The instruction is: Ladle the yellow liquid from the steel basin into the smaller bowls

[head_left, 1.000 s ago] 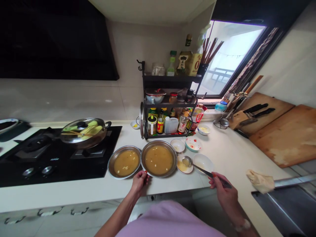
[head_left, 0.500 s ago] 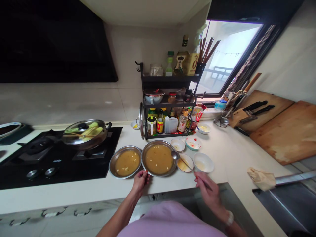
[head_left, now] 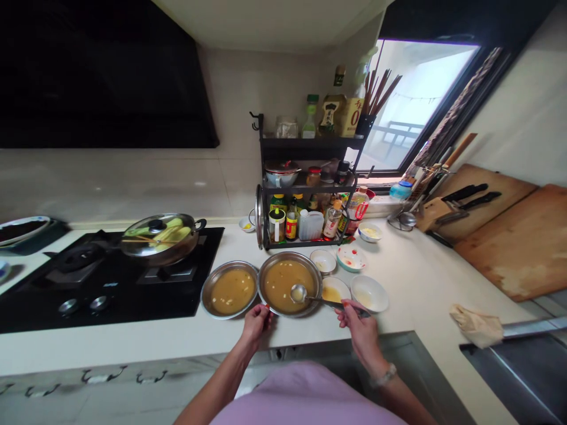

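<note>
Two round metal pans of yellow-brown liquid sit side by side on the white counter, the left pan and the right pan. My left hand grips the near rim of the right pan with curled fingers. My right hand is closed on the handle of a metal spoon, and the spoon's bowl hangs over the right part of that pan's liquid. A small white bowl with yellow liquid and another white bowl stand just right of the pan.
A lidded wok with green vegetables sits on the black hob to the left. A black spice rack of bottles stands behind the pans. Small bowls, knives, wooden boards and a rag by the sink lie to the right.
My right hand has carried the spoon leftward from the small bowl with yellow liquid to over the right pan. My left hand has stayed on the pan's rim.
</note>
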`<state>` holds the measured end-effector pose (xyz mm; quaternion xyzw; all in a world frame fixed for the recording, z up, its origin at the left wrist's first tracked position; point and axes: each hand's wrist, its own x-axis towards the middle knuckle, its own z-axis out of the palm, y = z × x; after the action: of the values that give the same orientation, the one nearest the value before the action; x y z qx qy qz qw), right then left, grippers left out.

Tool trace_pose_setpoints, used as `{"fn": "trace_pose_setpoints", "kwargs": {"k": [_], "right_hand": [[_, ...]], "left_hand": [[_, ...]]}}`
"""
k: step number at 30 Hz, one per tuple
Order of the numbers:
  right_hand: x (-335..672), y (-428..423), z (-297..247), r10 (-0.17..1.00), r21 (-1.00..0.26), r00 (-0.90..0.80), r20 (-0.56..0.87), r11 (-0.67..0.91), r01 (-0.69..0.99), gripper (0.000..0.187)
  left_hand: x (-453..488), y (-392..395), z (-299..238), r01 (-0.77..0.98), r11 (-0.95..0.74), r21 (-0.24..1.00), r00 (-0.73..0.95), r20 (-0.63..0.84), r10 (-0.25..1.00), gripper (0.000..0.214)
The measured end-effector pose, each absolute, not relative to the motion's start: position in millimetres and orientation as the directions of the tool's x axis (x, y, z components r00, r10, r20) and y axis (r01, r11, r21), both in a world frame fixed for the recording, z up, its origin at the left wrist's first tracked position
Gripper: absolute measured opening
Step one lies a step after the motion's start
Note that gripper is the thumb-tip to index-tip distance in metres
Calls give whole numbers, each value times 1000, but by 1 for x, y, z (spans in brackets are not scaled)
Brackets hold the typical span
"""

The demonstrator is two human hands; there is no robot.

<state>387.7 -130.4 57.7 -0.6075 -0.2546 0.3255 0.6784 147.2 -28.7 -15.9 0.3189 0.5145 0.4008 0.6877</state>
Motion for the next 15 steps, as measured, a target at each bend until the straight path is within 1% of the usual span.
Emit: {"fn": "trace_pose_setpoints", "kwargs": {"k": [2, 5, 12, 15], "right_hand": [[390, -129, 63, 743, -973, 661, -107, 59, -224, 38], [395, -132, 75, 739, -965, 664, -117, 74, -253, 38], [426, -151, 94, 663, -993, 748, -28, 70, -99, 36], [441, -163, 96, 625, -998, 779, 55, 51, 30, 36]], "left_hand": [[147, -28, -17, -221, 476, 851, 156, -451, 879, 42], [147, -28, -18, -226, 474, 851, 162, -447, 880, 42], [146, -27, -23, -257, 475, 842, 167, -445, 880, 42], [146, -27, -25, -264, 478, 838, 174, -446, 878, 43]]}}
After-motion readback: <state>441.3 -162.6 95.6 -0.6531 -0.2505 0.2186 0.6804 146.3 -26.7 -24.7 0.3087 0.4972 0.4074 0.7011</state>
